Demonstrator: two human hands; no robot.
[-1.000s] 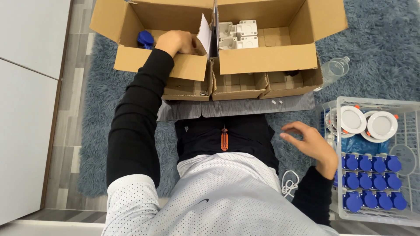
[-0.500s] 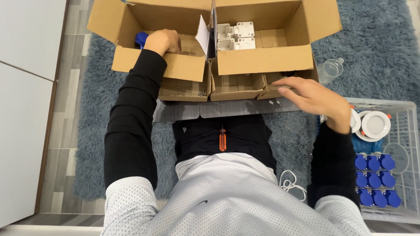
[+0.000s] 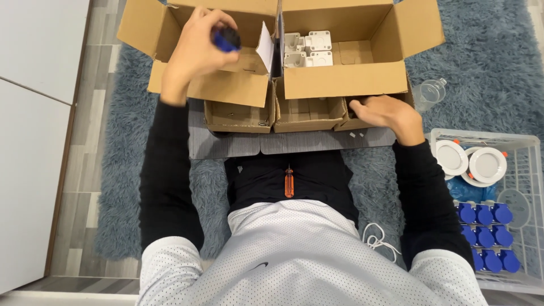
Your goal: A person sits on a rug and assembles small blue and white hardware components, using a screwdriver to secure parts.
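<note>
**Left hand holds blue part over left box; right hand at small tray**

Nearest the camera: an orange-handled screwdriver (image 3: 289, 182) lies on the lap, a coil of white cord (image 3: 378, 239) on the grey-blue rug (image 3: 122, 187) beside the right arm.

Right side: a white wire basket (image 3: 530, 141) carries rows of blue caps (image 3: 484, 214) and round white lamp fittings (image 3: 487, 165).

Mid-field: the right hand (image 3: 384, 113) rests on the rightmost of three small cardboard trays (image 3: 362, 120), fingers curled into its opening; whether they hold anything cannot be told.

Farther: the left hand (image 3: 198, 48) is raised over the left large cardboard box (image 3: 170, 34), fingers closed around a blue part (image 3: 226, 39). The right large box (image 3: 345, 79) contains white plastic housings (image 3: 309, 48). A clear plastic bottle (image 3: 429, 93) lies just beside that box.
</note>
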